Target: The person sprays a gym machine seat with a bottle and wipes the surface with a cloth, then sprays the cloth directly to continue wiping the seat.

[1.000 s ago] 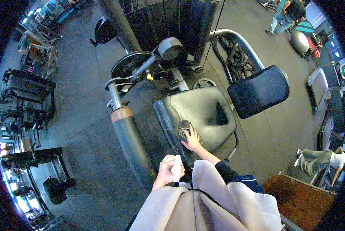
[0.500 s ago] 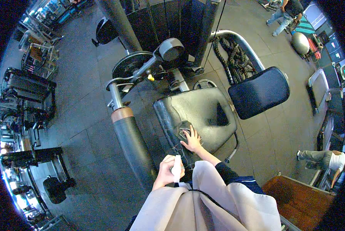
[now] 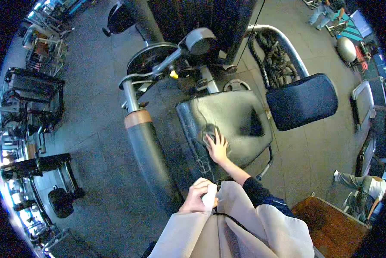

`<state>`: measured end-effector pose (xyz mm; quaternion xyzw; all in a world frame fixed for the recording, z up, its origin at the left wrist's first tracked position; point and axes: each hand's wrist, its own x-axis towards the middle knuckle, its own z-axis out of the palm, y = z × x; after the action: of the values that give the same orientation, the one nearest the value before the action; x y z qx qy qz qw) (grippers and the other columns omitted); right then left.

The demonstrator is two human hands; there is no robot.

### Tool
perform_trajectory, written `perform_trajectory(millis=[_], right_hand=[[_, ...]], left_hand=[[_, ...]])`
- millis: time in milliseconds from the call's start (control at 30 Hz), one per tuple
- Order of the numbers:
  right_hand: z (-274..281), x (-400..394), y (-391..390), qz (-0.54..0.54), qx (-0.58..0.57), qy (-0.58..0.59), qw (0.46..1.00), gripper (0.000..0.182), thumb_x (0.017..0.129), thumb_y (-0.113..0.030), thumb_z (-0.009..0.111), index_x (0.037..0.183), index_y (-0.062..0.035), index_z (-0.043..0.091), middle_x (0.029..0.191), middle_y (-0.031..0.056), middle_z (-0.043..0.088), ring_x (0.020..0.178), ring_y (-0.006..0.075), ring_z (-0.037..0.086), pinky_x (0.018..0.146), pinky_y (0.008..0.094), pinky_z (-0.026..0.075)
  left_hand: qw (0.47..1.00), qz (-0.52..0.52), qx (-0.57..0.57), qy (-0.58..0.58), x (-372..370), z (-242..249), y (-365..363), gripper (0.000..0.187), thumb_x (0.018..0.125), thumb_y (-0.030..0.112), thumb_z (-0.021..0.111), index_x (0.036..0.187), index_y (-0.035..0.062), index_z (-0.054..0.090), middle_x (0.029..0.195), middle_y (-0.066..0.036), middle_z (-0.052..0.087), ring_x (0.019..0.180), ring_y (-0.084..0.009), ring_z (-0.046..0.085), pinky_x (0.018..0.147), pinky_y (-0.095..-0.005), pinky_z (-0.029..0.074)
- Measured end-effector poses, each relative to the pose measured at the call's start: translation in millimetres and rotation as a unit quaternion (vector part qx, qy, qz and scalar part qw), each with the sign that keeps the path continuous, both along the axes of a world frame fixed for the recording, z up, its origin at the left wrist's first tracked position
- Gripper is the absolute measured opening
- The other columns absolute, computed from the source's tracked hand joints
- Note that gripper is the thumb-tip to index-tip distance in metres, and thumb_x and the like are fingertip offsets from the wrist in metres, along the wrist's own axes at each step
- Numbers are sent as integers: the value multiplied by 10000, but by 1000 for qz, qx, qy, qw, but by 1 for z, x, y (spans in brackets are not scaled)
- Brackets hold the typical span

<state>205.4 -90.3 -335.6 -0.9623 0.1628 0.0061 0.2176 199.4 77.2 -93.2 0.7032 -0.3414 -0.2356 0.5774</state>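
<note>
My right hand (image 3: 218, 148) presses a dark crumpled cloth (image 3: 208, 130) onto the black padded seat (image 3: 227, 112) of an exercise machine. Its fingers are bent over the cloth, which is partly hidden beneath them. The seat cover is shiny and looks cracked along its near-left edge. Close to my body, my left hand (image 3: 196, 195) is closed around a white bottle-like object (image 3: 209, 196); the fingers and blur hide much of its shape.
A padded roller (image 3: 150, 155) lies left of the seat, and a dark pad (image 3: 302, 102) stands at its right. Thick ropes (image 3: 277, 58) lie behind that pad. A brown box-like surface (image 3: 330, 221) is at lower right. Two people, one bending (image 3: 371, 187), are off to the right.
My right hand and the cloth have moved slightly up and right in view, still on the seat. The white object in my left hand has tilted. The whole view has shifted a little.
</note>
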Motion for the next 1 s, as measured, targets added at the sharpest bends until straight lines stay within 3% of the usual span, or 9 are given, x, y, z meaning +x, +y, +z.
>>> perform_trajectory(millis=[100, 300, 433, 533, 667, 767, 833, 900, 1000], right_hand=[[-7, 69, -9, 42, -2, -37, 998, 628, 811, -275, 654, 1380, -333, 395, 1527, 145, 129, 1306, 449, 242, 991, 652, 243], [-9, 186, -27, -32, 59, 53, 996, 607, 853, -364, 597, 1390, -422, 319, 1532, 114, 106, 1309, 461, 242, 938, 716, 295], [-16, 144, -11, 3, 10, -58, 998, 523, 849, -322, 601, 1339, -343, 419, 1519, 113, 168, 1302, 416, 293, 947, 690, 293], [1, 55, 5, 116, 8, -85, 990, 485, 797, -238, 640, 1256, -295, 498, 1520, 99, 211, 1341, 365, 274, 981, 664, 255], [17, -85, 27, 222, 31, -40, 974, 438, 704, -217, 677, 1129, -288, 603, 1486, 44, 307, 1330, 320, 304, 1004, 626, 251], [-4, -147, 34, 276, -45, -41, 959, 431, 622, -230, 716, 1045, -279, 647, 1489, 35, 305, 1349, 316, 272, 995, 622, 253], [-3, -131, 37, 261, -6, 41, 964, 385, 707, -204, 641, 1080, -295, 625, 1505, 14, 268, 1361, 324, 245, 981, 653, 253], [6, -84, 40, 241, 10, 14, 970, 466, 707, -171, 652, 1148, -309, 599, 1521, 24, 225, 1384, 356, 180, 950, 685, 259], [7, 18, 48, 218, -19, -45, 975, 505, 706, -172, 673, 1191, -264, 566, 1524, 55, 211, 1396, 364, 170, 963, 701, 240]], left_hand=[[999, -8, -8, 32, -13, -15, 0, 323, 552, 106, 766, 834, 10, 639, 847, -109, 624, 829, -277, 573, 719, -367, 472], [999, -1, 25, 45, -29, -27, 4, 263, 535, 73, 740, 757, -4, 624, 879, -129, 628, 856, -303, 580, 728, -380, 480], [999, 0, 26, 39, -30, -23, 7, 260, 529, 54, 729, 765, -4, 638, 892, -131, 634, 860, -304, 584, 733, -380, 483], [999, -21, 10, 44, -26, -21, 7, 264, 544, 82, 734, 784, 16, 646, 896, -111, 643, 863, -297, 588, 759, -375, 478], [999, -32, -9, 37, -32, -31, 5, 291, 546, 116, 749, 805, 34, 647, 913, -107, 644, 878, -295, 588, 766, -373, 480], [999, -27, -16, 40, -36, -32, 4, 315, 535, 127, 754, 819, 40, 649, 917, -107, 644, 875, -294, 589, 757, -371, 485], [999, -12, -25, 43, -42, -34, 6, 290, 550, 131, 742, 811, 45, 650, 904, -101, 647, 863, -291, 591, 752, -370, 485], [999, -6, -30, 45, -43, -36, 14, 274, 563, 136, 736, 808, 48, 651, 899, -97, 649, 860, -289, 593, 754, -368, 483], [998, -6, 1, 64, -50, -46, 30, 425, 493, 163, 750, 898, 60, 674, 942, -72, 634, 912, -291, 572, 797, -387, 473]])
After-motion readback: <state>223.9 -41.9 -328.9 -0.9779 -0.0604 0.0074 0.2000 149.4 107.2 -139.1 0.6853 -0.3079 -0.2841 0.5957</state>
